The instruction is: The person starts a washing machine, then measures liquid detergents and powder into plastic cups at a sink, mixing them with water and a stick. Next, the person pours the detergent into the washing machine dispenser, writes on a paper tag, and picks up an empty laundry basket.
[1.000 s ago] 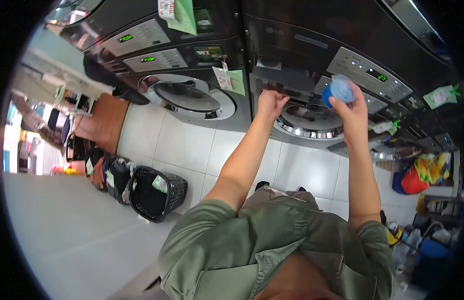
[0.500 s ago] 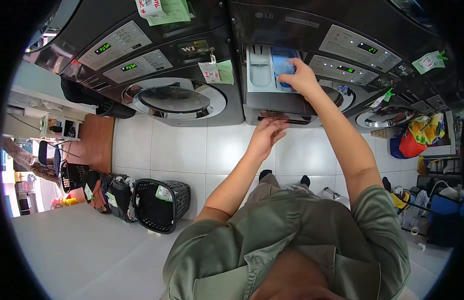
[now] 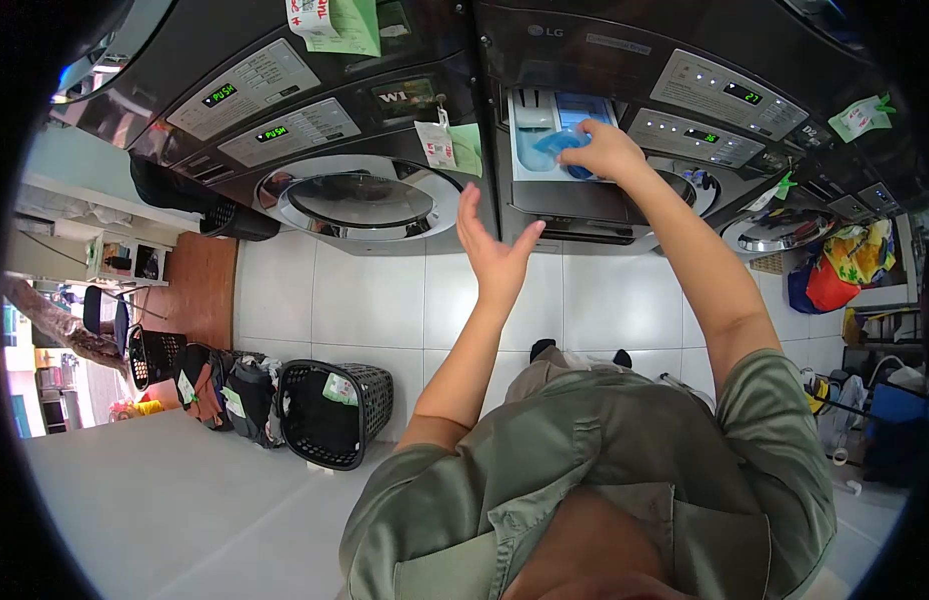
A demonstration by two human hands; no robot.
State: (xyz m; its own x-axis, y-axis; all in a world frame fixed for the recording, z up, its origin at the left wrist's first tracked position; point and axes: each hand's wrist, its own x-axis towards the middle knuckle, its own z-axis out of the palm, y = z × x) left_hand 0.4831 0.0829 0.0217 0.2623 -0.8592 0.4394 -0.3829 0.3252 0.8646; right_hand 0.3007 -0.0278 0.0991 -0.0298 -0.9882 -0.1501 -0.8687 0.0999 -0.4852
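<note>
My right hand is closed on a small blue translucent plastic piece and tips it over the left compartment of the pulled-out detergent drawer. Whether the piece is a cup or an insert I cannot tell. The compartment below it looks light blue inside. To its right lies a darker blue compartment, partly hidden by my fingers. My left hand is open in the air, thumb and fingers spread, left of the drawer front and holding nothing. The drawer belongs to a dark LG machine with lit displays.
To the left stands another dark machine with a round glass door and a hanging paper tag. Black laundry baskets, one with dark clothes, stand on the tiled floor at left. Colourful bags sit far right.
My right hand has shifted the blue piece from the right compartment to over the left one. My left hand has risen leftward from below the drawer front, its fingers spreading.
</note>
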